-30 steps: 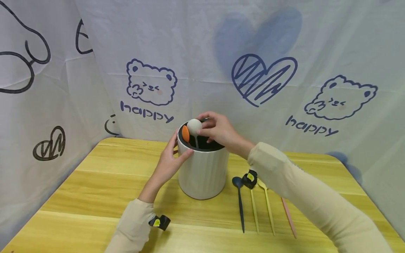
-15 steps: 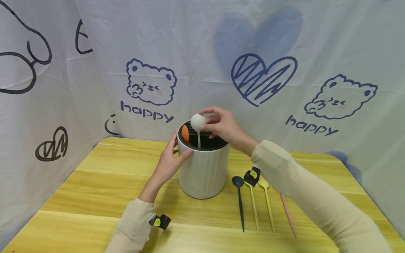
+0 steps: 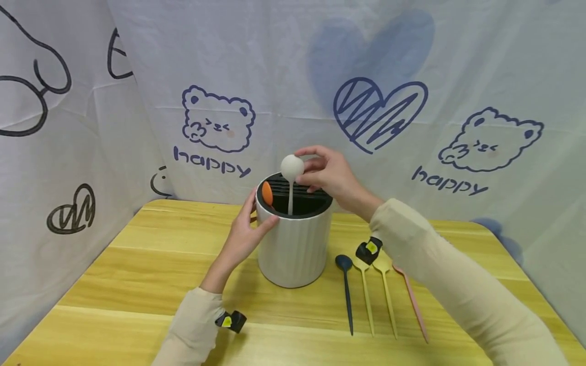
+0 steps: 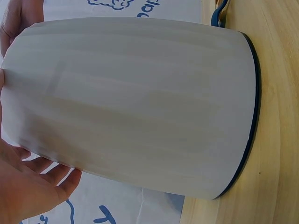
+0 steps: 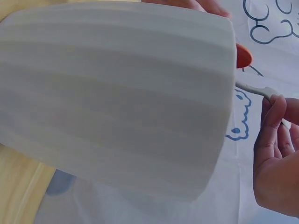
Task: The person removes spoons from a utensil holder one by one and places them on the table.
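Observation:
A white ribbed utensil holder [image 3: 293, 249] with a black inner rim stands upright on the table. My left hand [image 3: 244, 231] grips its upper left side, thumb at the front and fingers round the side, as the left wrist view also shows. My right hand [image 3: 331, 175] pinches a white spoon [image 3: 292, 168] by its bowl, above the opening. The spoon's handle runs down into the holder, where its lower end is hidden. An orange spoon [image 3: 267, 193] leans inside at the left of the rim, only its bowl showing.
Right of the holder lie a dark blue spoon [image 3: 346, 290], two yellow spoons [image 3: 368, 300] and a pink one [image 3: 414, 302], partly covered by the right sleeve and wrist camera. The wooden table [image 3: 151, 259] ends at a printed white cloth [image 3: 284, 101] behind.
My right hand has moved up and to the right, raising the white spoon so more of its handle shows above the rim. The left hand and the holder stay in place.

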### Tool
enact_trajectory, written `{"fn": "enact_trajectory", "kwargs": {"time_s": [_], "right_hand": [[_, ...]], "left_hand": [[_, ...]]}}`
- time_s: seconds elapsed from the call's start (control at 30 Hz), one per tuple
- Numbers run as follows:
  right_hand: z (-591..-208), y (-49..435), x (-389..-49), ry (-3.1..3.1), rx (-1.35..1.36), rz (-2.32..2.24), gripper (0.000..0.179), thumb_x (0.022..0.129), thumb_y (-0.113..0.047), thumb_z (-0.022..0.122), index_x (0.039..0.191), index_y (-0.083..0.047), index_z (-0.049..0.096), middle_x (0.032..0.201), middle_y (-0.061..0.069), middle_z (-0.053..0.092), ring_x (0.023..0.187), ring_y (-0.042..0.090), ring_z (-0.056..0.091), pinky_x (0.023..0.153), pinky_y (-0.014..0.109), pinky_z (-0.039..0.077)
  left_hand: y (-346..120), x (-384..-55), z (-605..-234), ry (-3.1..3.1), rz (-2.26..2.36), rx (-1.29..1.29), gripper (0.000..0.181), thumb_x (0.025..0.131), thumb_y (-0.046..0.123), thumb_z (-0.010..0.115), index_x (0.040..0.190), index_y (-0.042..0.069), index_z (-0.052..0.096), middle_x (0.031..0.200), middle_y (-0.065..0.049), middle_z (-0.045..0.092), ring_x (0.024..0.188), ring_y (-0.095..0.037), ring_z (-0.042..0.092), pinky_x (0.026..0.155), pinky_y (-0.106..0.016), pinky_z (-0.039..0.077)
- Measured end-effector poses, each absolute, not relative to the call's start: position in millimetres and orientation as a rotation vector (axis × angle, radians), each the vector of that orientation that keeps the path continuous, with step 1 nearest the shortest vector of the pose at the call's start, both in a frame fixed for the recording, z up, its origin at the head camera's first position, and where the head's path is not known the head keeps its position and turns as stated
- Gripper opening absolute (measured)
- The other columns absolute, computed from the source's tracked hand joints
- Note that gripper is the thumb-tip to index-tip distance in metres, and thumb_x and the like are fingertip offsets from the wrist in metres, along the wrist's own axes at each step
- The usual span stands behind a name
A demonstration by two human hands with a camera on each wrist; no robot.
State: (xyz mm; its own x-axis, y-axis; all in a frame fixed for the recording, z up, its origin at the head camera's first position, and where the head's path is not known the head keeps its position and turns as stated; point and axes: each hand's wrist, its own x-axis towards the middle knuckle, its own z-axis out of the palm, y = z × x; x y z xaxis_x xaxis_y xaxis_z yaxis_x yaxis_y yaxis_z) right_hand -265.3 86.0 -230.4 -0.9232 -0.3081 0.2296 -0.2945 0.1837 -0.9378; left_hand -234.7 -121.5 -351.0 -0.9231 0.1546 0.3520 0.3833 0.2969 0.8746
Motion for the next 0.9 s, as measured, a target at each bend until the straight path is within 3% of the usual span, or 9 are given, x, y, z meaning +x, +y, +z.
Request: {"fn": "enact_trajectory", "kwargs": {"time_s": [0.47, 0.9], "right_hand": [[-204.6, 101.4, -266.6, 2.414, -0.729, -2.076, 0.047, 0.080, 0.009, 0.072, 0.124, 0.001, 0.058, 0.094, 0.007, 0.069, 0.077, 0.018, 0.062, 0.060, 0.027, 0.054], [-179.1, 112.5, -263.8, 2.370, -0.822, -2.214, 0.044, 0.079, 0.011, 0.071, 0.120, 0.000, 0.060, 0.094, 0.008, 0.067, 0.081, 0.019, 0.063, 0.058, 0.024, 0.051]], "left_hand": [[-121.9, -235.9, -349.5, -2.358, -1.679, -0.499, 0.085, 0.090, 0.047, 0.062, 0.156, 0.015, 0.018, 0.156, -0.011, 0.026, 0.137, -0.034, 0.033, 0.106, -0.053, 0.035], [-121.9, -236.1, -349.4, -2.354, -1.677, -0.495, 0.084, 0.090, 0.043, 0.062, 0.156, 0.015, 0.019, 0.156, -0.011, 0.027, 0.137, -0.033, 0.034, 0.106, -0.051, 0.036]]}}
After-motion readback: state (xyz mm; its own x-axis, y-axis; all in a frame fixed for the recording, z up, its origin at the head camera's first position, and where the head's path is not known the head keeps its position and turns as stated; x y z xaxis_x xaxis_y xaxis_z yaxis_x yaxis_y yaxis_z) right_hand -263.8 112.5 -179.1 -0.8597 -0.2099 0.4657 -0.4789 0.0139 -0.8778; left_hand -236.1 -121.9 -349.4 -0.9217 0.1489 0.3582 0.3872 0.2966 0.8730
